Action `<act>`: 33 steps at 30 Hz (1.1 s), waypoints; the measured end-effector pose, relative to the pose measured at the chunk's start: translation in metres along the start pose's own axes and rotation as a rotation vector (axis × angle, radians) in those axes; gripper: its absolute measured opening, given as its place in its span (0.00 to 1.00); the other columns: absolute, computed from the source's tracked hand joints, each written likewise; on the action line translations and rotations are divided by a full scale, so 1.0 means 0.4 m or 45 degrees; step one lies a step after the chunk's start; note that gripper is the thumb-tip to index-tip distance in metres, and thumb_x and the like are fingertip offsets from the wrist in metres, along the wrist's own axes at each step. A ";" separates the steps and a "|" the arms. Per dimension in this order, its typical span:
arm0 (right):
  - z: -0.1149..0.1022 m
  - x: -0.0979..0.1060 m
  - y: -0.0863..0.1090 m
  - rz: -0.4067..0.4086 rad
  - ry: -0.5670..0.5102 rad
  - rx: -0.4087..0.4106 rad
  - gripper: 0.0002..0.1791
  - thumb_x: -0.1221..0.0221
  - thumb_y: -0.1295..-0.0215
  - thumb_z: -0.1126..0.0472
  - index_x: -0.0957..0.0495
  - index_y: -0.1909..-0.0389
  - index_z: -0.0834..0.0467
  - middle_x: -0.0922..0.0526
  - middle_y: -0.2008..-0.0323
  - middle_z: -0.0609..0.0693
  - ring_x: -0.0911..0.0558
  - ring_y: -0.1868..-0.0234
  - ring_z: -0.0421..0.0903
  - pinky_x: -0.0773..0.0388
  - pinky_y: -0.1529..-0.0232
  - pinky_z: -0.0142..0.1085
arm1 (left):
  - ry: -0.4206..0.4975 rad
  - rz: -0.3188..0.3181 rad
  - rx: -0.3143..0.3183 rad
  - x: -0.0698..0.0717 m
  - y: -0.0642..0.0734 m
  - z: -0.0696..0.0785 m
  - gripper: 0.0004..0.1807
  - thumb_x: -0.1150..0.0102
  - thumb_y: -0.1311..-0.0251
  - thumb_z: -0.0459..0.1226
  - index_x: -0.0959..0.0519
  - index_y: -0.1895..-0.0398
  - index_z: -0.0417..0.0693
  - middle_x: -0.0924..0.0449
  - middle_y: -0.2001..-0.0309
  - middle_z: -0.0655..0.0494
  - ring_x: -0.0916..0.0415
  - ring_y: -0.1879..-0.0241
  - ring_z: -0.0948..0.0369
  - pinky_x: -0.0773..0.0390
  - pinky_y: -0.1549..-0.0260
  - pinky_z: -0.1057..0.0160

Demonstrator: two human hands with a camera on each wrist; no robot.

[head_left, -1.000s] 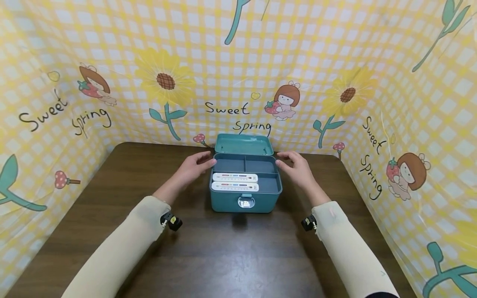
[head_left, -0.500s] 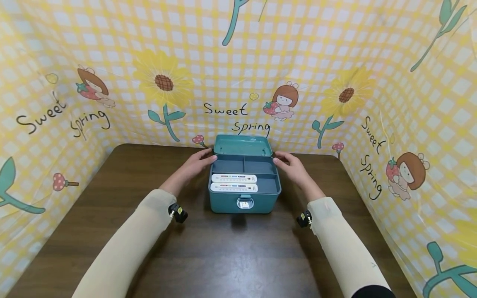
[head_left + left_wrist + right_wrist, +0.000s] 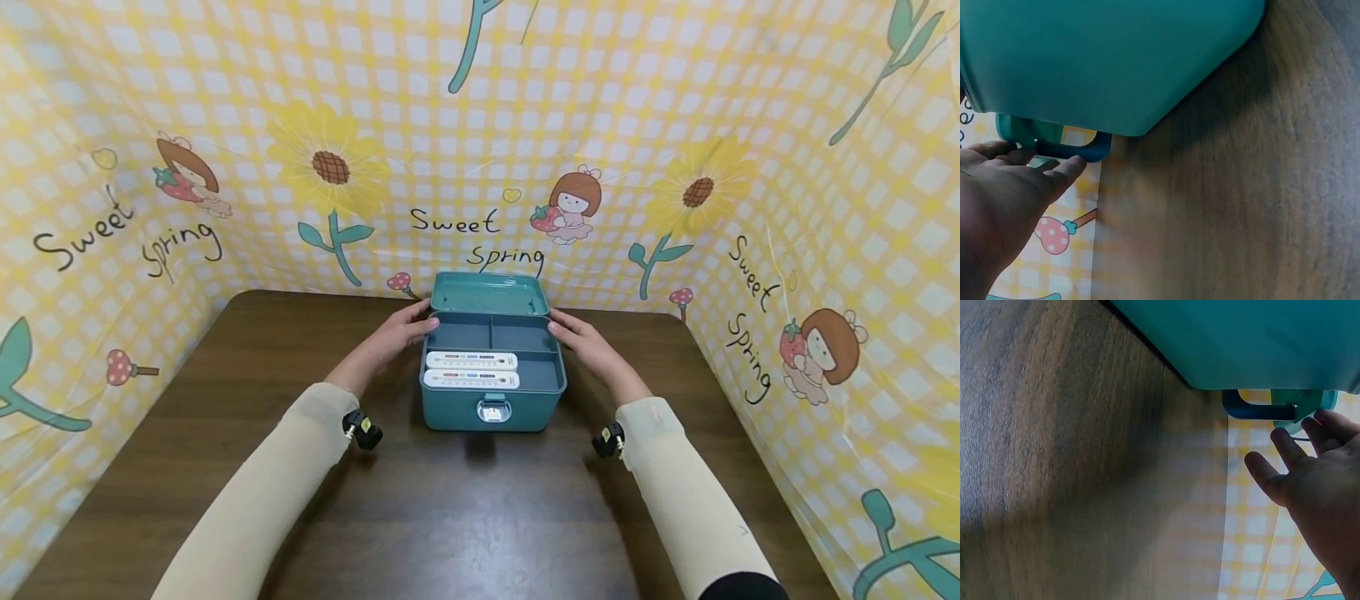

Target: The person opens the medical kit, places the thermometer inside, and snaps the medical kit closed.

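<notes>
A teal storage box [image 3: 457, 410] stands on the table with its lid [image 3: 491, 293] tipped back. Its grey-blue inner tray [image 3: 525, 335] is divided into compartments. Two slim white strips [image 3: 471, 379], printed with coloured marks and a scale, lie side by side in the front one. My left hand [image 3: 393, 333] is at the back left corner, thumb at the rim, fingers stretched behind by the lid's handle [image 3: 1075, 150]. My right hand [image 3: 588, 342] mirrors it at the back right corner, thumb by the rim and fingers spread near the lid in the right wrist view.
The dark wooden table [image 3: 480, 517] extends in front and to both sides of the box. A yellow checked cloth [image 3: 465, 133] with printed flowers hangs close behind the lid and along both sides. A metal clasp [image 3: 493, 410] is on the box's front.
Both hands have moved inward and come closer to the back corners of the box. The box, its lid and the white strips have stayed in place.
</notes>
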State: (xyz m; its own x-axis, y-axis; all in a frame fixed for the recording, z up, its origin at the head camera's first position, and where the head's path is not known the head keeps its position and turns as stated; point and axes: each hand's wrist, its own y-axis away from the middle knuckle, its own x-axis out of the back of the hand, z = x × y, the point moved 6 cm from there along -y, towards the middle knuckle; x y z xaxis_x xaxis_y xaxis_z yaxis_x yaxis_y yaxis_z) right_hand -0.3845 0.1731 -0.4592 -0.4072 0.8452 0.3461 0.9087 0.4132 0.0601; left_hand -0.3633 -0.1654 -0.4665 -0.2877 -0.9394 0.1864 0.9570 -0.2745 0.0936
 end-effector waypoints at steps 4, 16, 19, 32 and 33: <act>0.001 0.000 -0.001 -0.010 -0.029 0.017 0.37 0.49 0.22 0.41 0.44 0.19 0.51 0.44 0.20 0.54 0.45 0.20 0.56 0.49 0.21 0.60 | 0.023 -0.011 0.023 -0.006 0.003 -0.010 0.46 0.44 0.28 0.57 0.54 0.16 0.57 0.56 0.17 0.47 0.42 0.23 0.43 0.46 0.23 0.42; -0.011 -0.003 -0.008 0.031 -0.116 0.140 0.32 0.45 0.21 0.52 0.38 0.21 0.55 0.37 0.23 0.55 0.40 0.22 0.56 0.46 0.22 0.58 | 0.018 -0.021 -0.069 -0.007 0.010 0.004 0.40 0.47 0.24 0.49 0.54 0.16 0.60 0.59 0.16 0.53 0.56 0.19 0.47 0.52 0.23 0.36; -0.016 -0.001 -0.010 0.046 -0.117 0.182 0.31 0.44 0.22 0.54 0.37 0.22 0.54 0.36 0.23 0.54 0.39 0.22 0.55 0.45 0.22 0.58 | -0.025 -0.021 -0.128 -0.004 0.011 0.014 0.39 0.48 0.23 0.47 0.54 0.16 0.62 0.58 0.16 0.54 0.59 0.18 0.47 0.55 0.23 0.34; -0.084 0.002 0.019 0.078 -0.175 0.274 0.32 0.41 0.26 0.66 0.36 0.24 0.63 0.40 0.21 0.58 0.37 0.24 0.62 0.38 0.26 0.60 | -0.124 -0.018 -0.245 -0.002 0.040 0.086 0.40 0.46 0.24 0.37 0.53 0.17 0.46 0.57 0.17 0.47 0.57 0.18 0.47 0.51 0.22 0.42; -0.091 0.004 0.024 0.100 -0.159 0.287 0.32 0.40 0.27 0.66 0.36 0.24 0.64 0.41 0.21 0.58 0.37 0.24 0.63 0.37 0.26 0.60 | -0.140 -0.015 -0.247 -0.004 0.047 0.096 0.40 0.45 0.24 0.36 0.53 0.17 0.44 0.57 0.17 0.46 0.57 0.19 0.46 0.51 0.22 0.42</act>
State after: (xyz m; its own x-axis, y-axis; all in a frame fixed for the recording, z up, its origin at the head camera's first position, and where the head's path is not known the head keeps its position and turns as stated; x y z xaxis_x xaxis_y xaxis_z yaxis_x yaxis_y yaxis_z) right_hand -0.3730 0.1663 -0.4242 -0.3572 0.9072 0.2225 0.9001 0.3979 -0.1776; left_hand -0.3465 -0.1611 -0.4274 -0.2908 -0.9109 0.2926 0.9398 -0.3294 -0.0914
